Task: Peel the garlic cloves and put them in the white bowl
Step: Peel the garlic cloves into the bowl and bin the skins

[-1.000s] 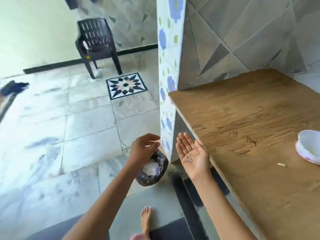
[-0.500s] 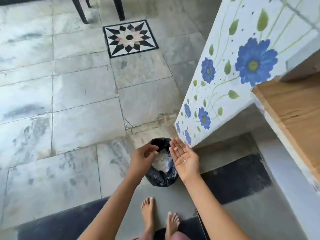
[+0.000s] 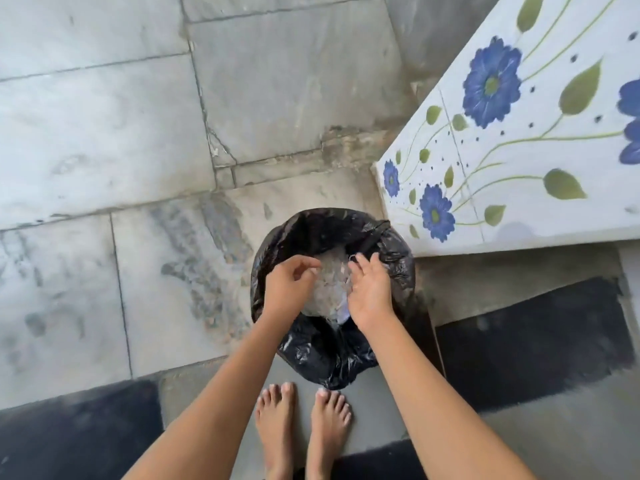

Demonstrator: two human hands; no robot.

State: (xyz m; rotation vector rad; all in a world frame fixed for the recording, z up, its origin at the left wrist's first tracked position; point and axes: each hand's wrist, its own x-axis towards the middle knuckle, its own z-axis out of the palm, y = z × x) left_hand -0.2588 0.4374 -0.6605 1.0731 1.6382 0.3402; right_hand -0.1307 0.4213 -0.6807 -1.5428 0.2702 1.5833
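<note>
Both hands held over the mouth of a black-bagged bin (image 3: 332, 344) at the lower centre of the frame.

The left hand (image 3: 289, 287) hovers above the bin's left side, wrist bent, fingers curled in toward the thumb; whether anything is pinched there cannot be told. The right hand (image 3: 372, 294) is over the right side, back of the hand up, fingers nearly straight and spread, palm tipped inward, holding nothing visible. Pale papery scraps (image 3: 329, 289) lie in the bag between the two hands. Bare feet (image 3: 301, 420) stand just below the bin; a blue-flowered tiled wall (image 3: 512, 150) fills the upper right. The cloves and the white bowl are out of frame.
</note>
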